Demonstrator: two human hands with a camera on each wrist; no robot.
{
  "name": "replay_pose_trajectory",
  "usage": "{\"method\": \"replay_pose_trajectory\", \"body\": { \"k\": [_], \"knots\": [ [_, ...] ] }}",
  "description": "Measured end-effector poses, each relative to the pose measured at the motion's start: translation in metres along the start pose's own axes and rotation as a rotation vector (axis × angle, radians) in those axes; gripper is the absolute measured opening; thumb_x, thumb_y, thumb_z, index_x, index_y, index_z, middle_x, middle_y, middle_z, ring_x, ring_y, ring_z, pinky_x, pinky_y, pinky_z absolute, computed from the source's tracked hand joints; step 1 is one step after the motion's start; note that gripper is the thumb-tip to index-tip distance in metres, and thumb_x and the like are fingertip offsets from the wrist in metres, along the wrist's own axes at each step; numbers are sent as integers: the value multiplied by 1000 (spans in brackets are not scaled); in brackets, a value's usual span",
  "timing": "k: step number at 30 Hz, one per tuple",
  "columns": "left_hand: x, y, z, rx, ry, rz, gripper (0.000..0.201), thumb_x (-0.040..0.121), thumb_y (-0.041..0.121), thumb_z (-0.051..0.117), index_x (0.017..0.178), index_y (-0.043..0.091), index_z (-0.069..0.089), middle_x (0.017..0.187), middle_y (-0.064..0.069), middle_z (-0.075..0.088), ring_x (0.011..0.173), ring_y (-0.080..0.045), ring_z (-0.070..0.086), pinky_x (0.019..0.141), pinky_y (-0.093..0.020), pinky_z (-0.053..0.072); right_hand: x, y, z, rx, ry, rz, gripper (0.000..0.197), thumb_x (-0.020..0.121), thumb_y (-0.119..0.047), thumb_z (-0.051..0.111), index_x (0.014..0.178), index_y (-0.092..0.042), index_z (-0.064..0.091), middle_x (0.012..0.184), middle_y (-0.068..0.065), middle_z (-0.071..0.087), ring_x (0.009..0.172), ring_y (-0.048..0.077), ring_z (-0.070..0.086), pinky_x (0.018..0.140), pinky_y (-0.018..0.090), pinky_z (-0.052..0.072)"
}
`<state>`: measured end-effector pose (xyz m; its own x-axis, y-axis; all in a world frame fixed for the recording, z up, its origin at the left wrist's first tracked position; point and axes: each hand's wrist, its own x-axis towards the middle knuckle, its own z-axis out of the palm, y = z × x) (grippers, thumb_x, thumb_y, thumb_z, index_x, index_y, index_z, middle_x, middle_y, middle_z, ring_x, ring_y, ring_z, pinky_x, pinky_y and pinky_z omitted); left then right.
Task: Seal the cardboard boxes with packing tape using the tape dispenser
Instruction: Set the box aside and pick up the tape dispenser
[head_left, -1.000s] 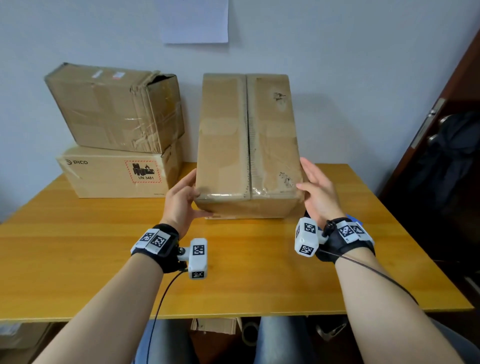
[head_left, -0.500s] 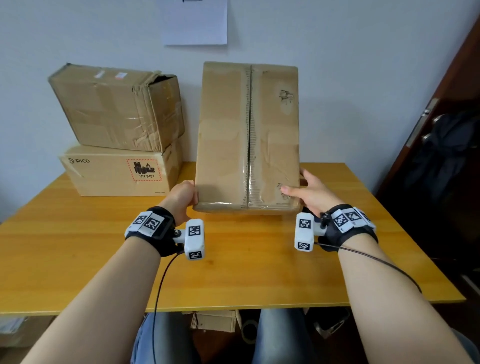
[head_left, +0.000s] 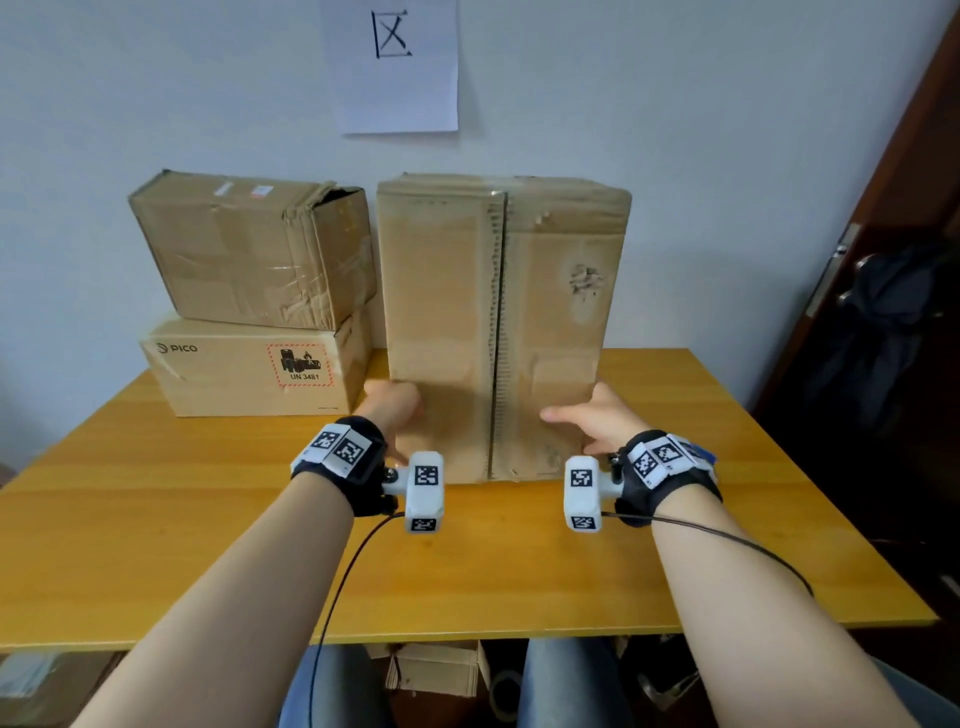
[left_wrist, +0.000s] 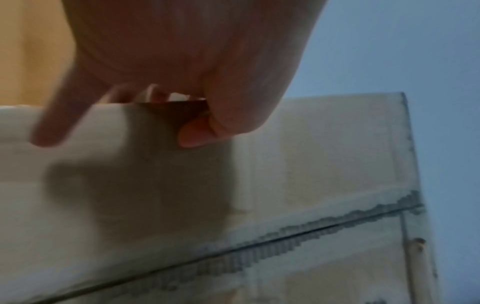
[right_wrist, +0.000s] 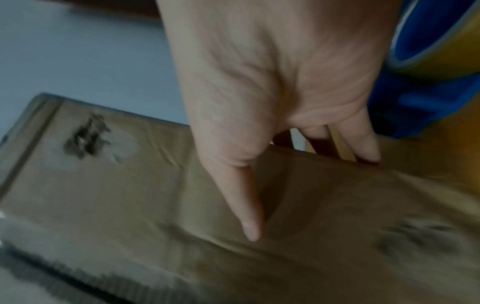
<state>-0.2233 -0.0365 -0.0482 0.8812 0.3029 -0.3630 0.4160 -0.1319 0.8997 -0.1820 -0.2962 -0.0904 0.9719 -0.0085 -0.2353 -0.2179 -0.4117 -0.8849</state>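
Head view showed the tall brown cardboard box (head_left: 498, 322) standing on end mid-table toward the far edge, centre seam vertical and facing the person, left hand (head_left: 392, 410) and right hand (head_left: 597, 423) gripping its lower side edges, equally near.

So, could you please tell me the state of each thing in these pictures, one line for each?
Tall brown cardboard box: stands on end, centre seam faces the camera, flaps closed.
Left hand: grips the box's lower left edge.
Right hand: holds the lower right edge, thumb on the front.
Dented brown cardboard box: stacked, corner torn open.
PICO-labelled cardboard box: closed, beneath it.
Blue tape dispenser: on the table, untouched.
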Motion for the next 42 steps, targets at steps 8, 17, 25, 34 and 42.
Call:
{"method": "replay_pose_trajectory", "body": {
  "k": [8,17,25,34,42],
  "knots": [
    [-19,62,-7,-266,86,329,55,85,13,52,137,20,36,115,-1,52,110,-30,48,76,-69,53,-27,-73,-20,362,94,-403,80,68,-38,91,136,-35,49,123,-10,69,112,11,66,94,40,54],
    [-34,104,-4,-308,131,454,102,67,87,43,151,30,28,155,5,25,135,-29,35,103,-72,33,-44,-132,-37,445,181,-167,109,70,-98,29,156,-31,25,160,7,35,141,37,39,105,73,33],
    [-37,139,6,6,120,865,82,72,83,52,133,30,41,131,2,40,124,-20,45,106,-51,43,-48,-95,-60,573,-53,75,68,81,-69,67,131,-26,51,123,20,61,109,49,60,83,81,43],
    [-34,128,39,128,218,968,72,77,56,75,134,26,42,135,1,38,126,-19,36,105,-36,36,-65,-83,-76,431,104,-12,87,86,-38,76,153,-32,21,105,-1,54,94,28,62,56,46,58],
    [-18,109,43,209,171,1064,66,83,43,74,142,35,47,134,0,38,128,-21,37,108,-32,32,-62,-79,-72,371,142,17,111,55,-71,85,149,-42,34,136,1,53,115,31,58,91,58,53]
  ]
}}
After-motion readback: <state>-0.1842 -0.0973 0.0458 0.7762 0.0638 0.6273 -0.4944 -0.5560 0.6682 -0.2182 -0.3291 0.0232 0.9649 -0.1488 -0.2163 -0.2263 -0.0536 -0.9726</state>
